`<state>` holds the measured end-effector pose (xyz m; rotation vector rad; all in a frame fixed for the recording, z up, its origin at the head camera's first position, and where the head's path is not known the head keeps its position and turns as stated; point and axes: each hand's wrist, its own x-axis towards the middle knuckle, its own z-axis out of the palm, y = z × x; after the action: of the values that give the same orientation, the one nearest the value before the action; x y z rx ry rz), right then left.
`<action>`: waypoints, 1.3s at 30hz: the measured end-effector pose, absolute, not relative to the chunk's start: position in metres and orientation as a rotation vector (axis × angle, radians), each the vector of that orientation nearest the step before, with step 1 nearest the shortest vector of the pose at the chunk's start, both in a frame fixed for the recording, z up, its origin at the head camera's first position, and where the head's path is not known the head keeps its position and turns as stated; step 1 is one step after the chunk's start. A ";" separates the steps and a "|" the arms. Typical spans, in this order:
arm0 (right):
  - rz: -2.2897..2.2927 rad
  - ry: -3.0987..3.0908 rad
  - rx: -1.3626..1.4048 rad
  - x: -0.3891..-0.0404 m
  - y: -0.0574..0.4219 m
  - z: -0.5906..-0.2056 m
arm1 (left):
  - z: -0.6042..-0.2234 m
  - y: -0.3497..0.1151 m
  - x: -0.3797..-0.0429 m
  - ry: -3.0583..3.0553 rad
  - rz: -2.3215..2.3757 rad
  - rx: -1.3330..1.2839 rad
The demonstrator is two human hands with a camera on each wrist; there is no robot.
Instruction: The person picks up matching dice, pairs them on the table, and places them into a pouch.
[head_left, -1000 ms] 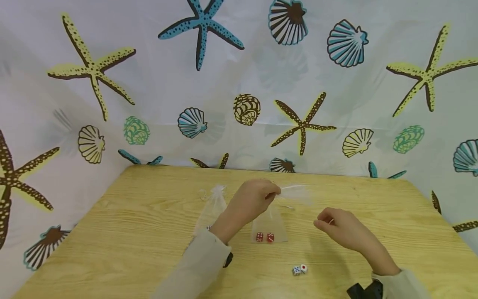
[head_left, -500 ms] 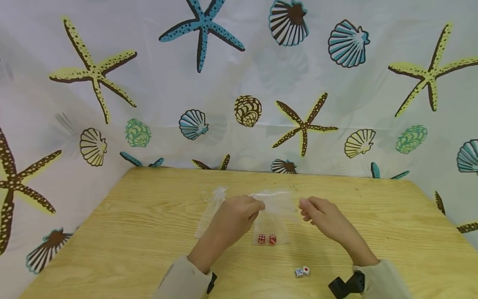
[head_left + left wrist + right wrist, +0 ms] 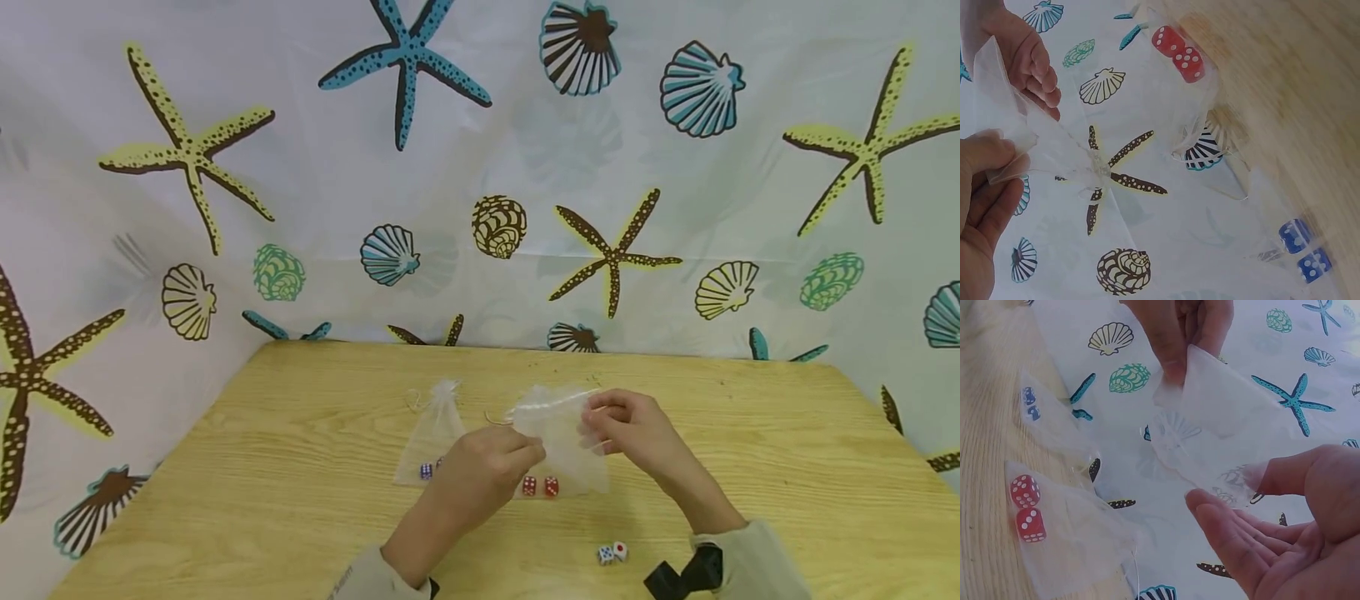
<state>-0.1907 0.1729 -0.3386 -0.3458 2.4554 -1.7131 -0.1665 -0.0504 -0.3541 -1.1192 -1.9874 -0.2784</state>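
Observation:
A sheer white drawstring pouch (image 3: pixel 558 429) hangs between my hands in the head view. My left hand (image 3: pixel 483 467) pinches one corner of it between thumb and fingers. At the pouch's other side is my right hand (image 3: pixel 633 429); in the right wrist view its thumb (image 3: pixel 1282 475) overlaps the fabric, with the fingers spread apart from it. Behind, a second pouch (image 3: pixel 1079 550) lies on the table with two red dice (image 3: pixel 1025 490) inside. Farther left lies a third pouch (image 3: pixel 438 421), gathered at its neck, holding blue dice (image 3: pixel 426 471) partly hidden by my left hand.
Two white dice (image 3: pixel 612 552) lie together on the wooden table (image 3: pixel 300 500), nearer than the pouches and below my right hand. A pale cloth (image 3: pixel 465 292) printed with starfish and shells stands around the table's back and sides.
My left hand has come down and nearer with the pouch. My right hand has moved left and a little up, reaching the pouch's right side. The dice stay in place.

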 end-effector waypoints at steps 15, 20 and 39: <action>-1.944 2.416 -0.438 -0.186 0.178 -0.340 | -0.358 -0.047 -0.162 -2.173 -0.286 -1.206; -1.952 2.469 -0.457 -0.183 0.176 -0.338 | -0.357 -0.049 -0.163 -2.220 -0.461 -1.143; -1.925 2.543 -0.794 -0.177 0.167 -0.338 | -0.355 -0.053 -0.170 -2.197 -1.665 -0.470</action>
<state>-0.1768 0.1672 -0.3377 -0.7938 2.5426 -1.9253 -0.1700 -0.0531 -0.3550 -0.4703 -2.1969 -1.6653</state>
